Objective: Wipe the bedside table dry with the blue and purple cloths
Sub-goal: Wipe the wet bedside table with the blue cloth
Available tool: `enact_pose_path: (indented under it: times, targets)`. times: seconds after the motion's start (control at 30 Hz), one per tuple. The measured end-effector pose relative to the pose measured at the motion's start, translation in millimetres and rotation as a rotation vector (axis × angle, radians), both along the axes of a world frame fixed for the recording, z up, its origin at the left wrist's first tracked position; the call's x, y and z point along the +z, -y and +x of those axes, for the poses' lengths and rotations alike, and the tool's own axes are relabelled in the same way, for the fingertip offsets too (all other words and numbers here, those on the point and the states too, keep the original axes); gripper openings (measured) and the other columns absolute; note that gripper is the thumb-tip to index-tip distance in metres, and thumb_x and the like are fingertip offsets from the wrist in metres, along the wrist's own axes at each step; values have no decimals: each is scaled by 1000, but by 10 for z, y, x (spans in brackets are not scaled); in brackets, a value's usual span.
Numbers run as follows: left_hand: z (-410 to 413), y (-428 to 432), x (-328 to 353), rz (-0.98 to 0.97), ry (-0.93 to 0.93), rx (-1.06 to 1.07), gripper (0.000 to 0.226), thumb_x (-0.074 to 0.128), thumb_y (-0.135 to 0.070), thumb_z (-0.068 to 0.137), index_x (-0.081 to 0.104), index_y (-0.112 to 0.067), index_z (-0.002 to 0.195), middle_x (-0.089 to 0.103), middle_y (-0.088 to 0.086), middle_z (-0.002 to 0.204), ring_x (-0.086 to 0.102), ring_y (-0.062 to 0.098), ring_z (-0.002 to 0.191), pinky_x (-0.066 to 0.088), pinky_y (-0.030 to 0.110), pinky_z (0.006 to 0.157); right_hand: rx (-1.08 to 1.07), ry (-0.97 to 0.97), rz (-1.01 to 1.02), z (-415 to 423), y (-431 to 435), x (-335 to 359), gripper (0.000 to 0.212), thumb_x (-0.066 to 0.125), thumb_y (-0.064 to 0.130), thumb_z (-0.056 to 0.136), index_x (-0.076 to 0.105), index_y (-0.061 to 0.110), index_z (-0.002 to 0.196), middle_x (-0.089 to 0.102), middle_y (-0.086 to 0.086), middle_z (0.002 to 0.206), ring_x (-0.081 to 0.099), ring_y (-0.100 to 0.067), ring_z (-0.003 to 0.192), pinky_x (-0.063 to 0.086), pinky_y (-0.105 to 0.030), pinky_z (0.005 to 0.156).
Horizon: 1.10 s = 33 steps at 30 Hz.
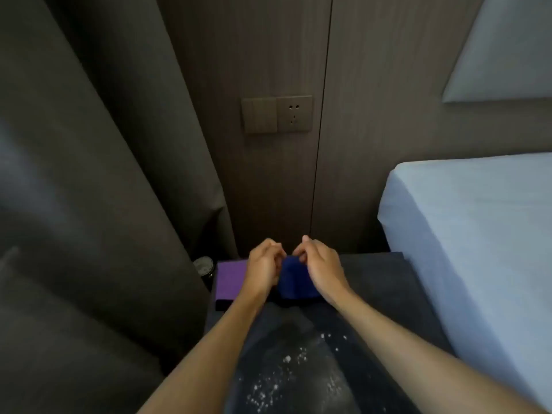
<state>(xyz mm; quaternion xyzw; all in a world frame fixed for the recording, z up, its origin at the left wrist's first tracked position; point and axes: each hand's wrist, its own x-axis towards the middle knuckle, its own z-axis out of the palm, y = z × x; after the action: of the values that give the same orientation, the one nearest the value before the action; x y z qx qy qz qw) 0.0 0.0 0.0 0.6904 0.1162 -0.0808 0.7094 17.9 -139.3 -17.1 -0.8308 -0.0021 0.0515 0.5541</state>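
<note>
Left hand [264, 268]: I see it pinching the blue cloth [295, 283].
Right hand [321, 268]: pinching the same cloth.
Bench [373, 282]: curtain left, bed [466, 234] right.
Purple cloth [230, 279]: flat.

The bedside table [373, 282] has a dark, speckled top. The blue cloth [294, 282] lies bunched at its far end, its upper edge pinched between the fingers of the left hand [264, 268] and the right hand [321, 268]. Just left of that pinch, partly under the left hand, the purple cloth [230, 279] lies flat near the table's left edge. Below the pinch, toward the person and between the two forearms, white droplets [286, 372] are scattered over the bare top.
</note>
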Motion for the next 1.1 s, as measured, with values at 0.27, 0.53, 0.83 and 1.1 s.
enact_pose_path:
  times: [0.27,0.53,0.83,1.1]
  targets:
    - [-9,54,-395,617,320,45,11,51,-21,101,57,-20,92,53,-5,95,53,11,88,44,24,75,368,246,-825,-37,-172,-553,62,22,43,105,3,20,159,-6,-3,167,-15,-17,152,-7,-37,124]
    - [-198,-269,-704,1134,386,-104,37,50,-36,100,56,-24,135,47,-1,143,43,16,129,31,31,102,331,223,-995,-62,-294,-693,67,-10,47,93,-10,23,156,-15,2,165,-23,-15,149,-18,-44,118]
    - [-564,-857,-822,1320,211,-159,78,3,-59,89,29,-26,155,17,4,166,13,22,153,9,39,122,356,229,-967,-38,-197,-705,53,5,40,105,-10,30,155,-12,8,165,-21,-11,149,-18,-44,119]
    - [-666,-956,-967,1167,156,-209,73,-7,-66,86,1,-40,154,-15,-10,164,-16,11,151,-1,33,123,348,222,-999,-19,117,-688,53,5,40,105,-10,32,155,-14,10,163,-21,-9,148,-16,-44,120]
